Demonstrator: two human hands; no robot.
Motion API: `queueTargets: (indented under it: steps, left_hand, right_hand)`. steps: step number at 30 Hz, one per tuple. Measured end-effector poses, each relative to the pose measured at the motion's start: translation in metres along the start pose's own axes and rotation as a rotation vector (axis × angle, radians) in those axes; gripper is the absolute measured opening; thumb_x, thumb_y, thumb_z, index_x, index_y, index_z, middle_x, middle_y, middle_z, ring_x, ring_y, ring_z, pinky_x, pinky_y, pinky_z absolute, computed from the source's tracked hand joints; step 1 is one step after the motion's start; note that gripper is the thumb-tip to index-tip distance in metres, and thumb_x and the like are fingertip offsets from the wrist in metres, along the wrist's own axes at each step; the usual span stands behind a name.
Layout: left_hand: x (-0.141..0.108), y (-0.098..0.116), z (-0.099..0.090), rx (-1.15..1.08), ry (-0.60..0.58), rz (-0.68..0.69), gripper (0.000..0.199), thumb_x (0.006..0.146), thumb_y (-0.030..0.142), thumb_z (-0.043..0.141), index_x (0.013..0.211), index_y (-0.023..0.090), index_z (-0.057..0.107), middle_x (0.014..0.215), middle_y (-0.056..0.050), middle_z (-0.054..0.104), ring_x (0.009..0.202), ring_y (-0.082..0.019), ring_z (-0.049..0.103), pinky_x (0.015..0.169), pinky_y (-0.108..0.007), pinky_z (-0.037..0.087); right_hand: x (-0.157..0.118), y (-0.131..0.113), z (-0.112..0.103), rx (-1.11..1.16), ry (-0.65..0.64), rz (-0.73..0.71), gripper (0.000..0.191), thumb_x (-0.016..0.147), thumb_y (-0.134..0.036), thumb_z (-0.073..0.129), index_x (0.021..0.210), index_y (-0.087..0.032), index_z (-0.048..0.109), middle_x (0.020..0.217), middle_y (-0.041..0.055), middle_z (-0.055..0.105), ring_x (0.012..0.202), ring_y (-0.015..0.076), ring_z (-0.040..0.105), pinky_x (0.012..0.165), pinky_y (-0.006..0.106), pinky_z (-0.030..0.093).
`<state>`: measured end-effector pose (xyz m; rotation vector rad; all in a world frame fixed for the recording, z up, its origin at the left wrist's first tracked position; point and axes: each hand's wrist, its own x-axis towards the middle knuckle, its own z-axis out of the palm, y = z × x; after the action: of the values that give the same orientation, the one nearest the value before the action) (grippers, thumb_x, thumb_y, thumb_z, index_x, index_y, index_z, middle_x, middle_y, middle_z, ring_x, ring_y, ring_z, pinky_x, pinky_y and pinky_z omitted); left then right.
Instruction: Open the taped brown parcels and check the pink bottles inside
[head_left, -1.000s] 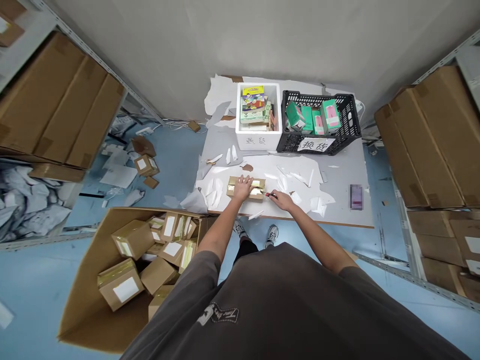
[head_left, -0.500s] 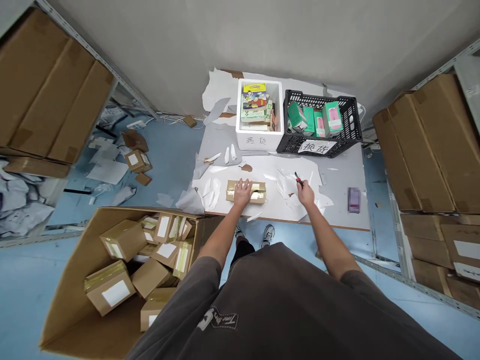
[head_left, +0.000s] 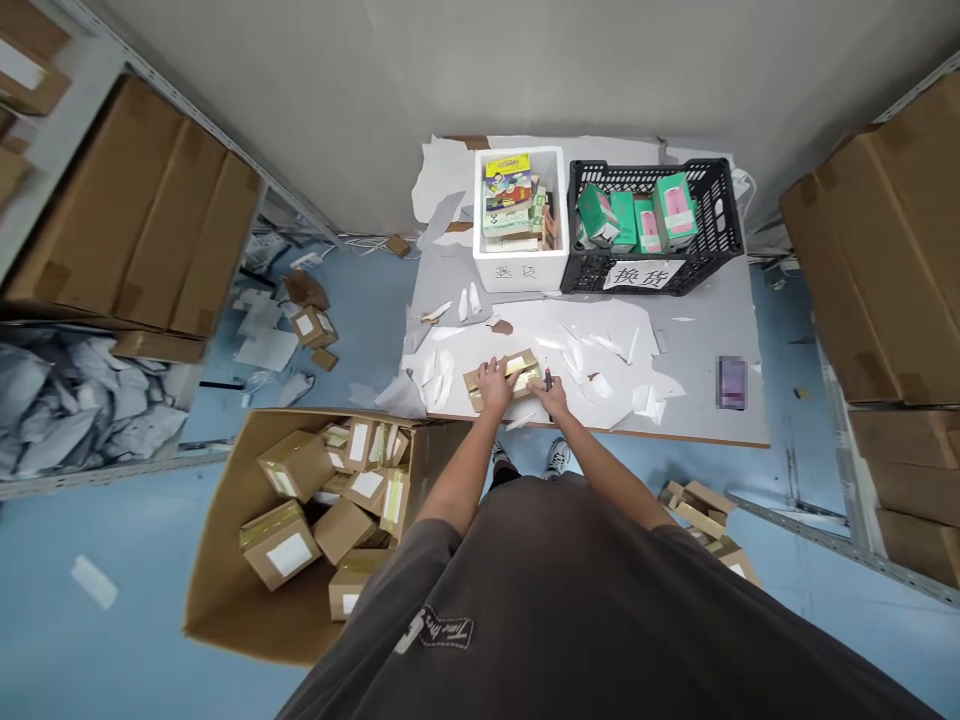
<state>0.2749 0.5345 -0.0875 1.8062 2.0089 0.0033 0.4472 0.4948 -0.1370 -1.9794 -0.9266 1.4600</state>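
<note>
A small taped cardboard box [head_left: 525, 367] lies slightly tilted at the table's front edge. My left hand [head_left: 495, 385] rests on its left part, fingers spread over the cardboard. At the box's right end is my right hand [head_left: 550, 396], closed around a red and black cutter [head_left: 548, 379], its fingertips close to or touching the box. Torn white paper scraps [head_left: 574, 355] lie around both hands.
Behind stand a white foam box [head_left: 523, 272] with small packages and a black crate [head_left: 652, 277] with green boxes. A purple item [head_left: 731, 383] lies right. A large carton [head_left: 217, 560] of parcels stands left. Shelves flank the table.
My right hand has moved left with the cutter, from over the scraps to the box's right end. The box has turned slightly under my left hand. The whole view has shifted.
</note>
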Motion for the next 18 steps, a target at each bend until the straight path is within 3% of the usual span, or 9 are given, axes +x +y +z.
queueTargets:
  steps: [2,5,9,12,15,18]
  left_hand:
    - [-0.007,0.000,0.003,-0.016,-0.001,-0.030,0.072,0.107,0.064,0.051,0.168,0.024,0.050,0.174,-0.016,0.045,0.160,-0.042,0.034,0.131,-0.058,0.029]
    - [-0.012,-0.005,0.006,-0.053,-0.015,-0.085,0.073,0.109,0.060,0.048,0.170,0.019,0.046,0.178,-0.019,0.038,0.163,-0.042,0.030,0.133,-0.057,0.027]
    - [-0.019,-0.015,0.010,-0.075,-0.027,-0.096,0.079,0.107,0.056,0.053,0.175,0.019,0.035,0.183,-0.020,0.025,0.167,-0.043,0.026,0.133,-0.061,0.025]
    - [-0.024,-0.025,0.011,-0.113,-0.048,-0.103,0.076,0.107,0.052,0.051,0.175,0.021,0.035,0.184,-0.020,0.022,0.164,-0.043,0.031,0.129,-0.064,0.032]
    - [-0.020,-0.042,0.005,-0.228,-0.053,-0.071,0.080,0.103,0.049,0.063,0.173,0.022,0.037,0.179,-0.020,0.033,0.157,-0.040,0.044,0.125,-0.054,0.042]
    - [-0.005,-0.064,-0.002,-0.417,-0.097,-0.043,0.110,0.089,0.049,0.083,0.178,0.023,0.024,0.169,-0.020,0.048,0.153,-0.036,0.051,0.125,-0.047,0.044]
  right_hand:
    - [0.007,-0.002,0.009,-0.049,0.101,0.012,0.068,0.069,-0.067,0.083,0.110,-0.028,0.045,0.107,0.0030,0.073,0.102,0.0247,0.071,0.079,0.028,0.053]
    - [0.029,-0.016,0.012,-0.136,0.118,-0.018,0.065,0.073,-0.067,0.080,0.112,-0.028,0.045,0.109,0.0062,0.075,0.107,0.0283,0.073,0.084,0.031,0.055]
    - [0.069,-0.056,0.021,-0.209,0.134,-0.080,0.057,0.079,-0.064,0.076,0.112,-0.028,0.046,0.113,0.0104,0.075,0.111,0.0296,0.073,0.086,0.033,0.056]
    - [0.088,-0.083,0.029,-0.239,0.117,-0.097,0.059,0.076,-0.059,0.082,0.112,-0.027,0.048,0.115,0.0120,0.075,0.112,0.0302,0.071,0.087,0.034,0.057]
    - [0.085,-0.089,0.025,-0.213,0.073,-0.090,0.055,0.077,-0.057,0.083,0.109,-0.026,0.052,0.111,0.0098,0.074,0.105,0.0276,0.070,0.083,0.033,0.058]
    - [0.064,-0.073,0.009,-0.010,-0.068,-0.013,0.039,0.088,-0.055,0.072,0.108,-0.026,0.055,0.100,0.0054,0.072,0.089,0.0213,0.068,0.072,0.028,0.058]
